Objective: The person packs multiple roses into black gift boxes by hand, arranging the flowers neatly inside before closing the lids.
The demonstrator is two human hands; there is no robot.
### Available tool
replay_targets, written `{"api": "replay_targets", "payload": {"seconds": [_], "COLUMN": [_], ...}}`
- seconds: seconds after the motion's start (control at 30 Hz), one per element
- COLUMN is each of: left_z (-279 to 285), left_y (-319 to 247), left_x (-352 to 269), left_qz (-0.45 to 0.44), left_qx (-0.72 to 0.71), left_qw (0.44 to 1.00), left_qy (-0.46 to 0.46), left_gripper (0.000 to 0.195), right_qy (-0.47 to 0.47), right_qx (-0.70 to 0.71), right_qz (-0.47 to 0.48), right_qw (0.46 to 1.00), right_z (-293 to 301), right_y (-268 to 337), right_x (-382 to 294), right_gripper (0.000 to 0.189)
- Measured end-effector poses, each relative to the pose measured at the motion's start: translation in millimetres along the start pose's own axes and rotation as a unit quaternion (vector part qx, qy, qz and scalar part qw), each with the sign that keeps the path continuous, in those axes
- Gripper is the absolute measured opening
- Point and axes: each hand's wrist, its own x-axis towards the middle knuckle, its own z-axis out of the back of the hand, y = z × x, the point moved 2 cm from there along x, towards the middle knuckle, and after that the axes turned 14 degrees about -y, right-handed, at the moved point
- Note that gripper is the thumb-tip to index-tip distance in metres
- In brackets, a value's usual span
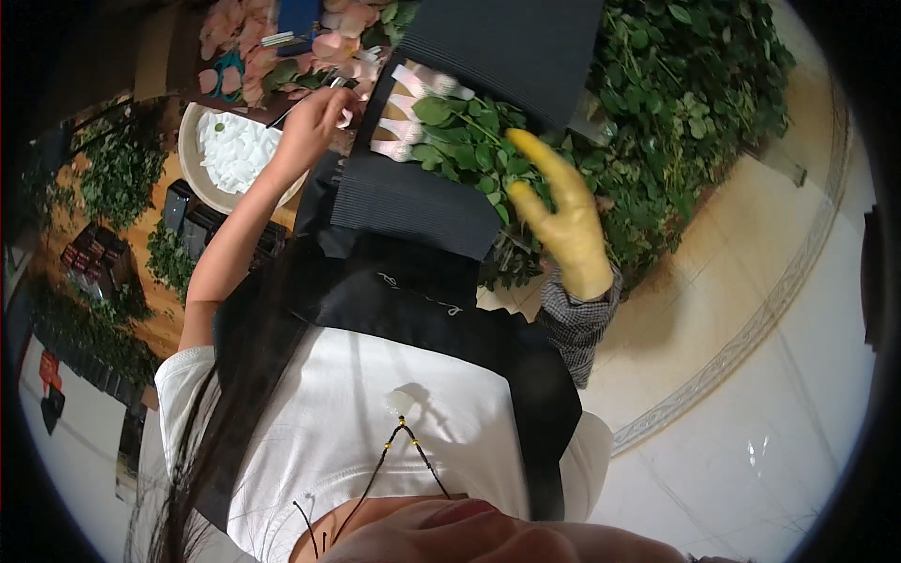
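Observation:
My left hand (313, 127) is bare, its fingers closed on a thin dark tool with a metal end (338, 82); a small pale piece shows at the fingertips. In a yellow glove, my right hand (559, 211) is at the leafy stems (486, 144), thumb and one finger spread apart; its other fingers cannot be made out. Several flower heads wrapped in pale netting sleeves (401, 130) lie side by side with their stems pointing right. They rest between dark ribbed pads (415, 204). Pink petals (338, 46) lie beyond my left hand.
A round bowl (186, 151) of small white pieces stands left. Teal-handled scissors (229, 74) and a blue box (299, 24) lie among petals. A large heap of leafy stems (662, 119) is at right. Boxes of dark red items (98, 257) and foliage bunches stand at far left.

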Motion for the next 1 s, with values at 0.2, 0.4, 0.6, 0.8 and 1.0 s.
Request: {"api": "replay_targets", "payload": {"seconds": [0.2, 0.4, 0.6, 0.8, 1.0], "left_z": [-29, -26, 28, -21, -25], "left_y": [-41, -11, 7, -18, -2], "left_x": [0, 3, 15, 1, 5], "left_qz": [-0.133, -0.106, -0.005, -0.201, -0.105], "left_qx": [0.309, 0.102, -0.18, 0.171, -0.022], "left_qw": [0.904, 0.957, 0.984, 0.961, 0.986], "left_qy": [0.264, 0.249, -0.012, 0.079, 0.124], "left_gripper": [0.046, 0.03, 0.018, 0.027, 0.021], "right_qy": [0.208, 0.204, 0.197, 0.112, 0.097], "right_qx": [-0.327, -0.279, -0.265, -0.372, -0.37], "right_qz": [0.199, 0.258, 0.234, 0.167, 0.174], "right_qw": [0.9, 0.902, 0.914, 0.906, 0.908], "right_z": [-133, -136, -130, -118, -143], "right_y": [-43, -56, -52, -24, -72], "right_x": [39, 40, 36, 43, 42], "right_gripper": [0.024, 0.022, 0.016, 0.017, 0.02]}}
